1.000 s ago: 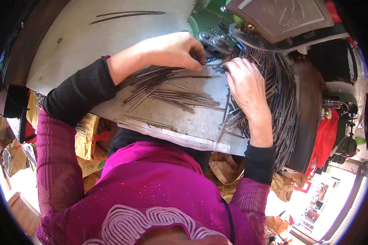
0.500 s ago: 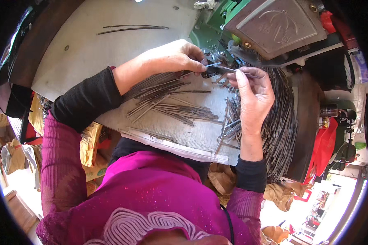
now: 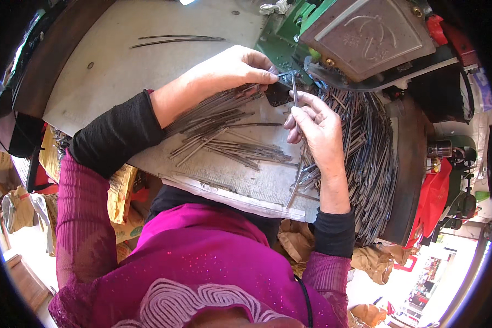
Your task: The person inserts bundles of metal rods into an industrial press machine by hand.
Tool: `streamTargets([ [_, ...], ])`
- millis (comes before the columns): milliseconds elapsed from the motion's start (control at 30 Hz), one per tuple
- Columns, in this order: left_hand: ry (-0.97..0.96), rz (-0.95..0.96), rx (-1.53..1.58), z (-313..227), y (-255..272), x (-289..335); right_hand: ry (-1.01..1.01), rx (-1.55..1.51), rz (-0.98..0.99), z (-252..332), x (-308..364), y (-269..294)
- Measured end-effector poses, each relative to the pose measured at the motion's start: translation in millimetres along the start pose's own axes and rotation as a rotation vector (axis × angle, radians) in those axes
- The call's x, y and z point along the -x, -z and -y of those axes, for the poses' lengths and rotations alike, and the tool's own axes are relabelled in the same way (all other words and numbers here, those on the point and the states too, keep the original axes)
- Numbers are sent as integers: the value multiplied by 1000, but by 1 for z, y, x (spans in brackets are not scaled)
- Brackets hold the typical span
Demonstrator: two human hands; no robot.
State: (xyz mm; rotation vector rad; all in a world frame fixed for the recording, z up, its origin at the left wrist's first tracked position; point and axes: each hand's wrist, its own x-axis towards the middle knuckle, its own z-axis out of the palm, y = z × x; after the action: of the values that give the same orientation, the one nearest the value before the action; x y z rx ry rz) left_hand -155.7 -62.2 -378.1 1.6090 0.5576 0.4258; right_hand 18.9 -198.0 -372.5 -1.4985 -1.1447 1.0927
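My left hand [image 3: 245,66] is over the middle of the table, its fingertips pinched on the end of a thin metal rod [image 3: 286,73]. To its right, my right hand [image 3: 318,123] grips a second thin metal rod [image 3: 294,90] between thumb and fingers, standing nearly upright in the picture. The far ends of both rods come together by the working point of a green machine [image 3: 279,46]; whether they are joined there is too small to tell. Under my left hand lie loose metal rods [image 3: 208,123]. Beside my right hand is a large heap of similar rods [image 3: 372,164].
A machine cover plate [image 3: 369,35] juts over the table's far right. Two long rods [image 3: 177,39] lie at the far left of the metal tabletop [image 3: 120,71]. A pale strip [image 3: 235,198] edges the near side. Brown paper [image 3: 374,262] lies below, on the right.
My right hand has moved left and a little down, swinging its rod from nearly level to nearly upright. My left hand has shifted slightly up toward the machine.
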Motion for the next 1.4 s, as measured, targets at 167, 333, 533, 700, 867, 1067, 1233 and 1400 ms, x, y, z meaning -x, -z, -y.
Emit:
streamTargets([
  [167,20,14,-14,1,0,0,-10,-11,30,3,0,1],
  [333,-29,25,-64,5,-1,-4,-33,-46,45,3,0,4],
  [533,-136,-9,-177,-1,-2,-10,-28,-72,22,6,-2,7],
  [700,-98,-21,-140,2,0,-19,-32,-108,-7,7,-9,8],
  [867,-78,3,-145,-3,2,-18,-42,-113,-5,6,-10,11],
  [1067,-37,-3,-156,-7,3,-18,-63,-141,-20,5,-10,11],
  [1233,52,-14,-183,-14,3,-10,-73,-211,-60,2,-13,10],
  [1400,7,-77,-95,-8,-4,-3,2,-387,-169,0,-13,11],
])
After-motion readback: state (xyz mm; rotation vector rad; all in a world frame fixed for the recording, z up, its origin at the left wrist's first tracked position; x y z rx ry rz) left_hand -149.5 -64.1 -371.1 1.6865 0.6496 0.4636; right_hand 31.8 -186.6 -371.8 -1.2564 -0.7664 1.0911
